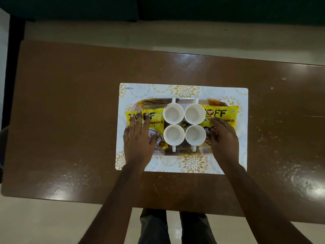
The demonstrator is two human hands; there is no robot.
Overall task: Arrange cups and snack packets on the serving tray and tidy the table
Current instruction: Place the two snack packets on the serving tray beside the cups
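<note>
Your view looked straight down on a brown table (70,120) whose top showed pale scuffs and glare. A white placemat (184,90) with gold flower prints lay at its middle, long side running left to right. The serving tray (182,152), dark with fine gold lines, rested on the placemat.

Four white cups stood upright and empty at the tray's centre in a two-by-two block, their rims touching or nearly touching: far-left cup (173,113), far-right cup (194,113), near-left cup (174,134), near-right cup (195,134). The handles of the far pair pointed away from you; those of the near pair pointed toward you.

Two yellow snack packets flanked the cups. The left packet (154,120) lay flat on the tray's left end, its right edge just beside the left cups. The right packet (223,113) lay on the tray's right end, its left edge tucked against the right cups.

Your left hand (139,138) lay palm down on the left packet, fingers spread and extended, gripping nothing. Your right hand (223,136) rested on the near part of the right packet, fingers bent toward the cups; whether it pinched the packet or merely pressed on it could not be told.

Your legs (174,226) showed below the table's near edge over a pale floor (44,222).
</note>
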